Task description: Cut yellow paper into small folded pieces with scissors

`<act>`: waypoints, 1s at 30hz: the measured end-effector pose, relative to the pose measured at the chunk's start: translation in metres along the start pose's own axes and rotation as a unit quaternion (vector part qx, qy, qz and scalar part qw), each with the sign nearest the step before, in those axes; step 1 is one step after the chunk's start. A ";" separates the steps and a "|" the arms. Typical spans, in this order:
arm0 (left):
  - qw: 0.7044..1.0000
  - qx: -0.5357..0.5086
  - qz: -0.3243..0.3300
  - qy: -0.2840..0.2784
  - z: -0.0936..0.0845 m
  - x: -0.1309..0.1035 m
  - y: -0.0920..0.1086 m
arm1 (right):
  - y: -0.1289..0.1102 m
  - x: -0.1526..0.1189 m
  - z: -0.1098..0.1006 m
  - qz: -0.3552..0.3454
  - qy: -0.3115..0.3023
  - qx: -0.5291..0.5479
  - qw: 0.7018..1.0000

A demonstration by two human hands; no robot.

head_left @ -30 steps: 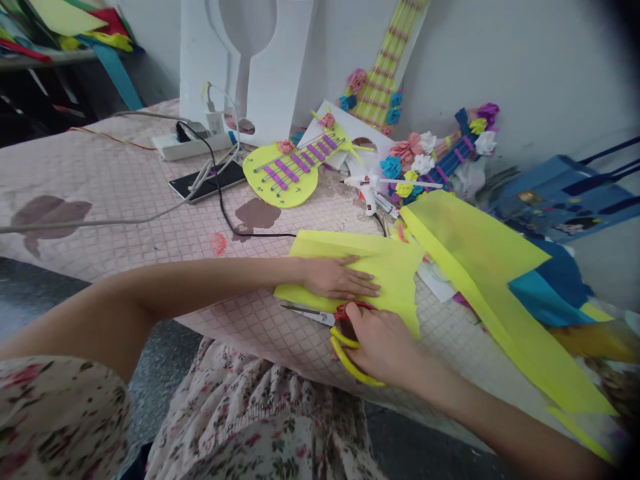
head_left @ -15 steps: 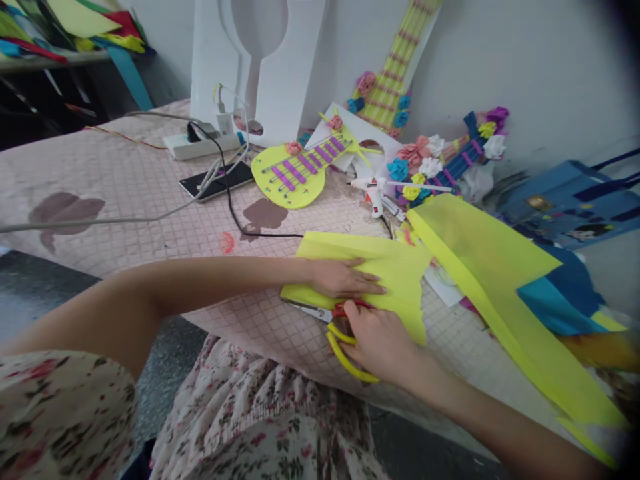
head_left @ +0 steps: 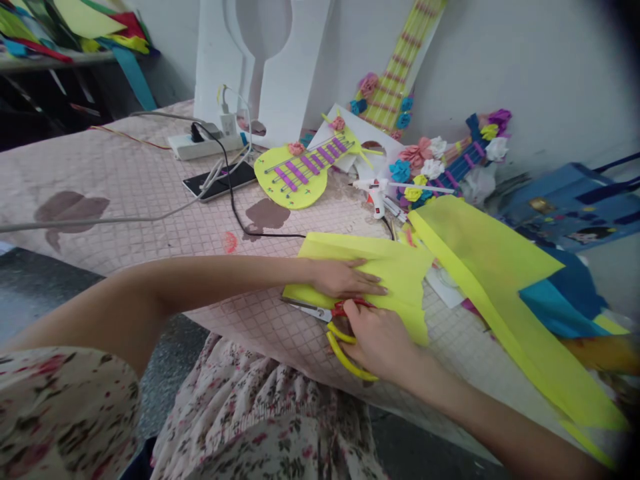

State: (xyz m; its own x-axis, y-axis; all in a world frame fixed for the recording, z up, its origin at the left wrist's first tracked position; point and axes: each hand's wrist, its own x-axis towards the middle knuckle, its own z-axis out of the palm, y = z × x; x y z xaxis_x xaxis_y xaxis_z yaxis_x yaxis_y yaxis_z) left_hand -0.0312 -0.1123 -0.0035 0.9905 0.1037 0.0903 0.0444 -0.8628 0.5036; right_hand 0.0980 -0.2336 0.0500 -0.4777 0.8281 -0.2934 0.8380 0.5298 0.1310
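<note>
A folded piece of yellow sheet (head_left: pixel 400 263), which looks like paper or thin felt, lies near the table's front edge. Flat on top of it rests my left hand (head_left: pixel 343 277), fingers stretched out to the right. My right hand (head_left: pixel 380 337) is closed around the handles of scissors (head_left: pixel 345 357) with red and yellow grips. The scissor blades point left, along the sheet's near edge. Part of the sheet passes under my right hand, and the red handle is partly covered by my fingers.
Behind the sheet lie a white glue gun (head_left: pixel 377 197) and a yellow paper guitar (head_left: pixel 295 177). A phone (head_left: pixel 220 181) and a power strip (head_left: pixel 204 145) with cables are at the back left. A larger yellow sheet (head_left: pixel 480 253) and a blue bag (head_left: pixel 575 203) are on the right.
The whole view has shifted very slightly. Both hands, the scissors and the yellow sheet keep practically the same positions.
</note>
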 end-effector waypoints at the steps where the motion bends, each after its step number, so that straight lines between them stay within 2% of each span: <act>1: 1.000 -0.005 0.001 -0.001 0.000 0.000 0.000 | -0.001 0.001 0.000 0.001 0.000 -0.002 1.000; 9: 0.998 -0.015 0.030 0.050 0.003 0.000 -0.003 | 0.000 0.001 0.004 -0.029 0.006 -0.010 1.000; 13: 0.998 -0.045 0.004 0.047 -0.002 0.000 0.001 | 0.000 -0.009 0.010 -0.079 0.029 0.029 0.996; 17: 0.989 -0.123 -0.039 0.075 -0.016 -0.002 0.005 | 0.012 -0.030 0.018 -0.070 0.071 0.080 0.992; 20: 0.971 -0.159 -0.103 0.146 -0.026 -0.003 0.006 | 0.036 -0.050 0.025 -0.006 0.104 0.107 0.989; 23: 0.946 -0.152 -0.198 0.208 -0.030 -0.004 0.009 | 0.067 -0.068 0.034 0.102 0.118 0.119 0.981; 25: 0.943 -0.109 -0.242 0.203 -0.029 -0.005 0.016 | 0.089 -0.076 0.039 0.181 0.122 0.116 0.969; 27: 0.950 -0.041 -0.262 0.165 -0.026 -0.005 0.024 | 0.109 -0.076 0.043 0.241 0.128 0.114 0.955; 30: 0.951 -0.002 -0.275 0.140 -0.020 -0.002 0.033 | 0.132 -0.060 0.041 0.284 0.157 0.127 0.937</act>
State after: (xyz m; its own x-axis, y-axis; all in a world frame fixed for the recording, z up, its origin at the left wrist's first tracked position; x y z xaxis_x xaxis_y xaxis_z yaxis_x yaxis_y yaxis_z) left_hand -0.0347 -0.1306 0.0302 0.7439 0.6672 0.0378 0.5444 -0.6378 0.5447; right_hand 0.2481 -0.2206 0.0460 0.0440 0.9976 0.0540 0.9974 -0.0408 -0.0588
